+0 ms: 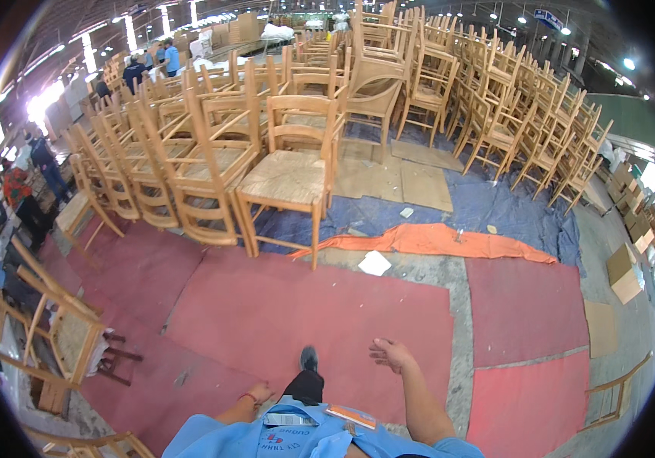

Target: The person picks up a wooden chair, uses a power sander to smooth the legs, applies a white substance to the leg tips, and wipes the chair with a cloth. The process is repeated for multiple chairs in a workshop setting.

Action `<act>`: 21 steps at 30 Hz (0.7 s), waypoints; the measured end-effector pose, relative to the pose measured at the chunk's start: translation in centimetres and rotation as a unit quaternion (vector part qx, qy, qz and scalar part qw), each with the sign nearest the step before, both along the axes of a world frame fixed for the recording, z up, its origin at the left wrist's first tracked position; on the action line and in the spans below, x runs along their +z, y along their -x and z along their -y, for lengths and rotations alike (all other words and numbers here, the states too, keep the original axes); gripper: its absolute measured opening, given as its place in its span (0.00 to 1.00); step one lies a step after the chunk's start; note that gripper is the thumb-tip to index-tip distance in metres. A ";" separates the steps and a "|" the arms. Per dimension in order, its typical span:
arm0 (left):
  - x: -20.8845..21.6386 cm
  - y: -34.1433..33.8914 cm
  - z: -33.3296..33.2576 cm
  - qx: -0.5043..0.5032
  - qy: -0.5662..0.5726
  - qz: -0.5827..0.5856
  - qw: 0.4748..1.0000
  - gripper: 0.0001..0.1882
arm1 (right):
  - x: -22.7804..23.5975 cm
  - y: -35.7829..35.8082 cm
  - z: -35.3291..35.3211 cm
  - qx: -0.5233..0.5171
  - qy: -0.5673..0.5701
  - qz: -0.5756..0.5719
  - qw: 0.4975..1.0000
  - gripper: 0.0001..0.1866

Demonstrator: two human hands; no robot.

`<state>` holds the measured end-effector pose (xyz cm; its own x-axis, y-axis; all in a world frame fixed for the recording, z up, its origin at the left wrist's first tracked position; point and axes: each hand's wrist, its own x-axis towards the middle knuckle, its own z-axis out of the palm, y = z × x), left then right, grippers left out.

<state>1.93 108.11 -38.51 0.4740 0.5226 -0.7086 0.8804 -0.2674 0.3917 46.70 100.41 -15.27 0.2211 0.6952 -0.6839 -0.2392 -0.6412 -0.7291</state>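
My right hand [392, 355] is held out in front of me over the red floor mat [327, 305], its fingers apart and nothing in it. Lower down, close to my body, my left hand [260, 392] hangs at my side, with a red band at the wrist. Its fingers look loose and empty, though they are small and partly turned away. Neither hand touches anything. Ahead of me stands a wooden chair [285, 169] with a woven seat, at the near edge of a large group of stacked chairs [213, 156].
More stacked chairs [495, 122] fill the far right. A blue tarp [495, 198], an orange cloth [434, 240] and a white sheet [374, 263] lie on the floor. Wooden frames [75, 336] stand at left, cardboard boxes [624, 271] at right. Several people work at far left.
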 end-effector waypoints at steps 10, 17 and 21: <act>0.7 -15.2 -20.7 -0.164 -0.054 -0.057 0.983 0.20 | -9.8 -22.1 -2.8 0.019 0.248 0.232 0.940 0.22; 6.7 -46.0 -43.6 0.031 -0.121 0.073 0.989 0.21 | -13.5 -21.6 9.8 -0.187 0.285 0.103 0.935 0.23; 10.2 -65.9 -48.0 0.065 -0.044 0.308 0.948 0.18 | -16.1 -26.8 9.8 -0.194 0.293 0.040 0.935 0.23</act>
